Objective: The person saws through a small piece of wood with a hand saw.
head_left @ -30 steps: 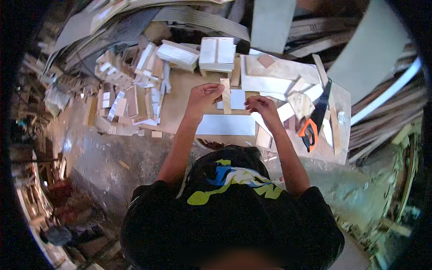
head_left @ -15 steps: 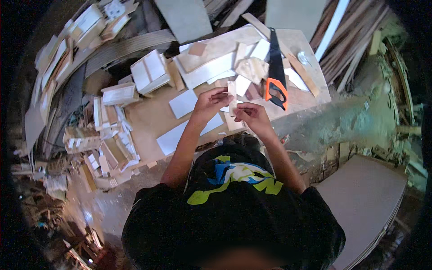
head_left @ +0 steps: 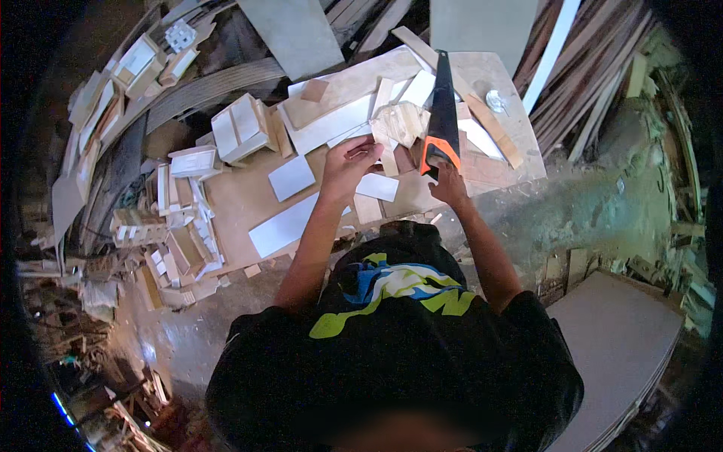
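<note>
My left hand (head_left: 349, 164) is closed, its thumb and fingers pinching the edge of a short pale wood strip (head_left: 388, 160) over the workbench; its fingertips are partly hidden. Just to the right, my right hand (head_left: 449, 184) has its fingers curled at the orange and black handle of a handsaw (head_left: 444, 98). The saw's dark blade points away from me across the bench. An octagonal pale wood piece (head_left: 401, 123) lies between the strip and the blade. A small white panel (head_left: 377, 187) is just below the strip.
White boards (head_left: 292, 178) and wood offcuts cover the workbench (head_left: 233, 197). Box-shaped wooden pieces (head_left: 242, 129) stand at the left. A long plank (head_left: 493, 128) lies right of the saw. Stacked sheets (head_left: 617, 346) are at the lower right, long timber strips (head_left: 595, 75) at the far right.
My right hand has left the wood strip and moved right to the saw handle. My left hand stays beside the strip. The whole view has shifted slightly.
</note>
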`<state>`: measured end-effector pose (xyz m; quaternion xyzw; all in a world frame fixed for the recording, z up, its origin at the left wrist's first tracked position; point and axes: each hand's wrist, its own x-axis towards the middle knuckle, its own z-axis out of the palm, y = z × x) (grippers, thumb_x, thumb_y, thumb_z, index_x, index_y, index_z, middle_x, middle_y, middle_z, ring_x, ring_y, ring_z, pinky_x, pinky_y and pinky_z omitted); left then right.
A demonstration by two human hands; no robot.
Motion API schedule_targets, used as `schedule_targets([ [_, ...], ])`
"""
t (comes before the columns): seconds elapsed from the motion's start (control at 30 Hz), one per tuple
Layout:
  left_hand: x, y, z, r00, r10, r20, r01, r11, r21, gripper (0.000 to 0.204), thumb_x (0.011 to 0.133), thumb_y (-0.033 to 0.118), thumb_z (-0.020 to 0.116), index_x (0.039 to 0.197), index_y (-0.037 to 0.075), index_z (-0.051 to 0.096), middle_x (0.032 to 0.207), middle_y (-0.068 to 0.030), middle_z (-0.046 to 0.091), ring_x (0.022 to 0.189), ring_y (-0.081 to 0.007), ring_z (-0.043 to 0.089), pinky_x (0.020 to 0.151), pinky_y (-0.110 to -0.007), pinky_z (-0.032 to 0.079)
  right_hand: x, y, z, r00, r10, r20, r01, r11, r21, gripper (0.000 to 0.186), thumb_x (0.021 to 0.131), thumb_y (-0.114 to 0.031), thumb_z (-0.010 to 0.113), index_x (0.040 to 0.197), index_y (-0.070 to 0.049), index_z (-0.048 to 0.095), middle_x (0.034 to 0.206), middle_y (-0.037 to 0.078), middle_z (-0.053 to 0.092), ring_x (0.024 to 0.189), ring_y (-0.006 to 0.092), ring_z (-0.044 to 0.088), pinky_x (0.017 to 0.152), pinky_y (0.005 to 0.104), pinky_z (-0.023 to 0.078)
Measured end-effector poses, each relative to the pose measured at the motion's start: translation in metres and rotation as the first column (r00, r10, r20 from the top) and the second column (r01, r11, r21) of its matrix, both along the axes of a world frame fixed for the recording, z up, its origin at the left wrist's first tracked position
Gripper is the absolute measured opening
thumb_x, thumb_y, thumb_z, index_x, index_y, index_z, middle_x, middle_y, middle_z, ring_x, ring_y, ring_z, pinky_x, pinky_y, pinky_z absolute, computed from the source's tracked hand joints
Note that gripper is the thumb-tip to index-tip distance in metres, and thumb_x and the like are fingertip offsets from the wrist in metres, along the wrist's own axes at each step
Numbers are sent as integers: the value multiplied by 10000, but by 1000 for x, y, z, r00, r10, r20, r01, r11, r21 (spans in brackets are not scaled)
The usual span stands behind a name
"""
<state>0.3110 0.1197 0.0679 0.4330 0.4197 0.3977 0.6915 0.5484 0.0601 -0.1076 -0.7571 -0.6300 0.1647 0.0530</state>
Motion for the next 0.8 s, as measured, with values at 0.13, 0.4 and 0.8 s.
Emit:
schedule_targets([
  [0.13, 5, -9, 6, 991, 89, 103, -85, 996, -40, 283, 779, 95, 640, 1005, -53, 555, 895, -95, 602, 759, -141, 591, 657, -267, 521, 2, 14, -6, 989, 115, 96, -111, 993, -49, 626, 646, -260, 619, 1190, -25, 418, 1181, 166, 473, 1098, 310, 458, 942, 460, 320],
  [0.4, 26, -26, 17, 983, 171, 68, -165, 982, -90, 240, 780, 124, 639, 947, -23, 552, 871, -85, 601, 724, -141, 589, 627, -262, 503, 7, 29, -48, 987, 148, -68, -137, 981, 139, 489, 636, -228, 657, 1053, -36, 489, 1031, 187, 535, 983, 331, 518, 806, 429, 420],
  [0.8, 32, -31, -3, 996, -85, 38, 81, 992, 93, 451, 769, 11, 603, 1191, -48, 453, 841, -97, 587, 726, -157, 592, 655, -265, 513, 25, 9, 13, 922, -153, -355, 238, 948, 209, 210, 701, -219, 599, 825, -51, 587, 734, 169, 605, 721, 354, 589, 638, 431, 467],
])
